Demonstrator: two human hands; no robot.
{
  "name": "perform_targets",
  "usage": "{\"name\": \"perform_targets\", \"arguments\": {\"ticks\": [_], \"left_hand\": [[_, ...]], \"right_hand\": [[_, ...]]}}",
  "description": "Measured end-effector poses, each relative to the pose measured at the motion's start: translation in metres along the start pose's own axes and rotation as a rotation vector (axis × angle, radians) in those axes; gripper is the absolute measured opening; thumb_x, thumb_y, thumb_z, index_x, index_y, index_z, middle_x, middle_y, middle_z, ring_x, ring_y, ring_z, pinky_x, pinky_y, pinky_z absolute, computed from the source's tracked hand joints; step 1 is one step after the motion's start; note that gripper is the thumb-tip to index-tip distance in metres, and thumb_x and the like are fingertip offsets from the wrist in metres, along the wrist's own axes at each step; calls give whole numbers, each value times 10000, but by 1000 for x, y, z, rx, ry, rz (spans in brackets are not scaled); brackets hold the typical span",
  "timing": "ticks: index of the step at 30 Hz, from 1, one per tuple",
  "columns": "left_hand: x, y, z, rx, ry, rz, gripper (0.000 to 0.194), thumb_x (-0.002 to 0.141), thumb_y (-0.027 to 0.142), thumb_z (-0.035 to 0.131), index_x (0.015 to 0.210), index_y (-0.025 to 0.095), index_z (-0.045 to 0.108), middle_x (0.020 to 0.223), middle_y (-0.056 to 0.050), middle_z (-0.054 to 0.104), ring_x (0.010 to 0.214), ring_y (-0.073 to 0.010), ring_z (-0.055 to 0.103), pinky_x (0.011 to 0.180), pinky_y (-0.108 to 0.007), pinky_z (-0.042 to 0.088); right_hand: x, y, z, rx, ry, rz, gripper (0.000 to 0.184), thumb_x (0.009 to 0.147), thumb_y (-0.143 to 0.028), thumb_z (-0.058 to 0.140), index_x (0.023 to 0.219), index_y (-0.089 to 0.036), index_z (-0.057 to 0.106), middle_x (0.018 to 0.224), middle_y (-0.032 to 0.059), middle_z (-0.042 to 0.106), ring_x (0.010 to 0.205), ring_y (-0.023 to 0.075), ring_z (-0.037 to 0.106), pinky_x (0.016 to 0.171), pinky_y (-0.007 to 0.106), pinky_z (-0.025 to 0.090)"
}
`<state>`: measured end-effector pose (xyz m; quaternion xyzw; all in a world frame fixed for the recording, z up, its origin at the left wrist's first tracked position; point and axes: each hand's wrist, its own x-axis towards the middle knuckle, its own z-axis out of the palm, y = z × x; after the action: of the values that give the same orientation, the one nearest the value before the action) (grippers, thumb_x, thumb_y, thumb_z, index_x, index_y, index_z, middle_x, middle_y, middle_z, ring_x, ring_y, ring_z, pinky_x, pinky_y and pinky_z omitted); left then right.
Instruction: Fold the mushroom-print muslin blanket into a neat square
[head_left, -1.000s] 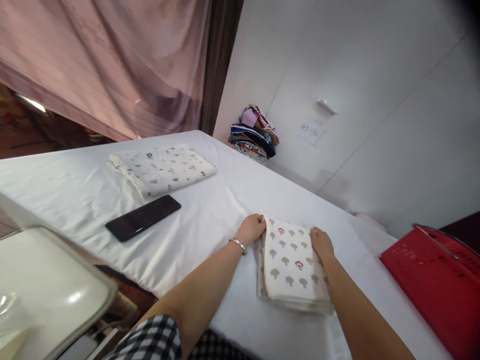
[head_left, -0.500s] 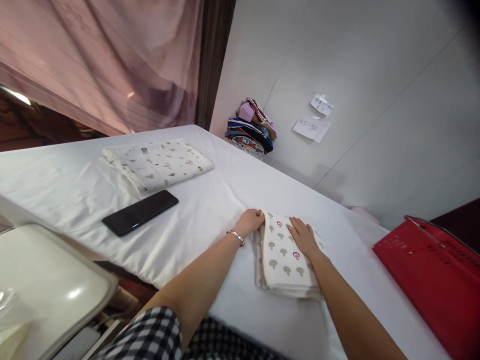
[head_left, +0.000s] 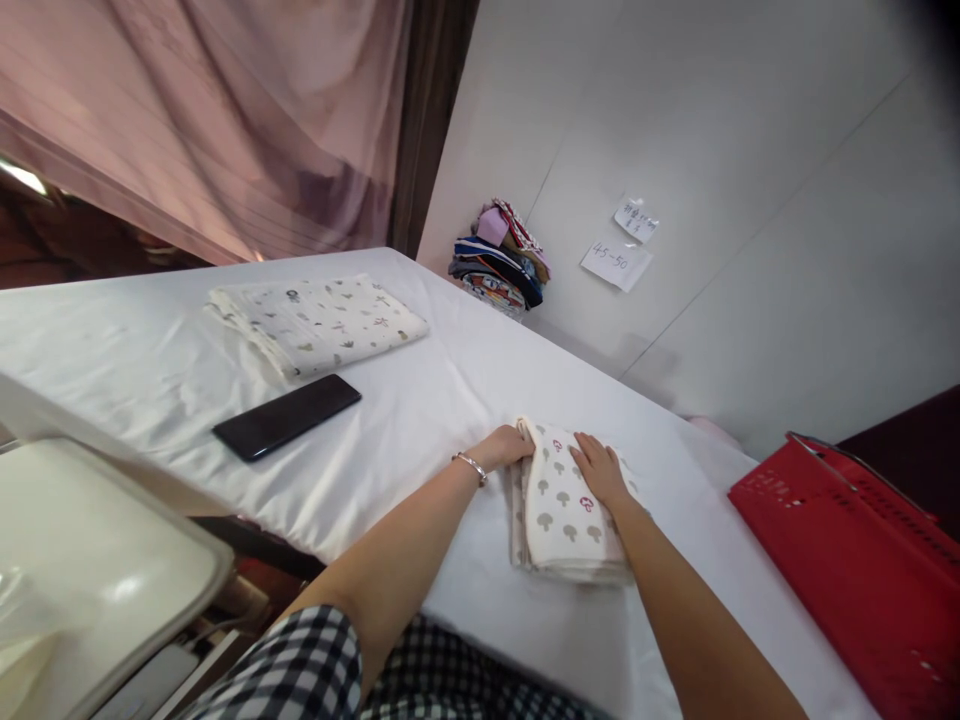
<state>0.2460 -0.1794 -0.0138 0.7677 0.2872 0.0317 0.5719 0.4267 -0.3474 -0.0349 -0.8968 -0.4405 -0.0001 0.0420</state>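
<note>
A folded white cloth [head_left: 564,505] printed with grey and red mushrooms lies on the white-covered table [head_left: 465,540]. At its left edge, my left hand [head_left: 508,446] is closed on the fold, with the fingertips partly hidden by the fabric. My right hand [head_left: 602,470] rests flat on top of the same cloth, fingers stretched out and slightly apart. A second folded cloth [head_left: 330,322], white with small dark and green prints, sits farther left. In front of that one is a black phone [head_left: 289,415].
On the right stands a red basket [head_left: 847,560]. A pile of folded clothes [head_left: 499,258] is by the wall at the table's far edge. Paper signs [head_left: 616,265] hang on the wall. A cream-coloured machine [head_left: 97,570] is at the lower left, and a pink curtain [head_left: 225,130] hangs behind.
My left hand has slid slightly down along the cloth's left edge, its fingers tucked further into the fold. My right hand stays flat on top. The view has shifted slightly.
</note>
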Motion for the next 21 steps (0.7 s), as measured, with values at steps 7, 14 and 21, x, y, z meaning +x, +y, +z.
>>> {"name": "perform_targets", "arguments": {"ticks": [7, 14, 21], "left_hand": [[0, 0, 0, -105, 39, -27, 247, 644, 294, 583, 485, 174, 438, 449, 15, 447, 499, -113, 431, 443, -225, 297], [-4, -2, 5, -190, 29, -8, 231, 681, 285, 548, 518, 182, 423, 401, 51, 370, 418, -83, 362, 419, -213, 283], [-12, -6, 14, -180, 32, 12, 160, 712, 270, 527, 587, 171, 507, 484, 32, 502, 488, -96, 498, 476, -189, 375]], "right_hand": [[-1, 1, 0, 44, 3, -1, 504, 912, -472, 233, 1337, -252, 390, 1416, 4, 364, 1322, 158, 254, 1082, 405, 121], [-1, -1, -1, 55, 20, -20, 498, 917, -461, 230, 1334, -244, 395, 1407, 14, 379, 1316, 161, 267, 1078, 405, 134], [-1, -4, -1, 21, 18, -27, 489, 913, -461, 256, 1336, -255, 389, 1408, 25, 377, 1315, 174, 271, 1073, 429, 141]]}}
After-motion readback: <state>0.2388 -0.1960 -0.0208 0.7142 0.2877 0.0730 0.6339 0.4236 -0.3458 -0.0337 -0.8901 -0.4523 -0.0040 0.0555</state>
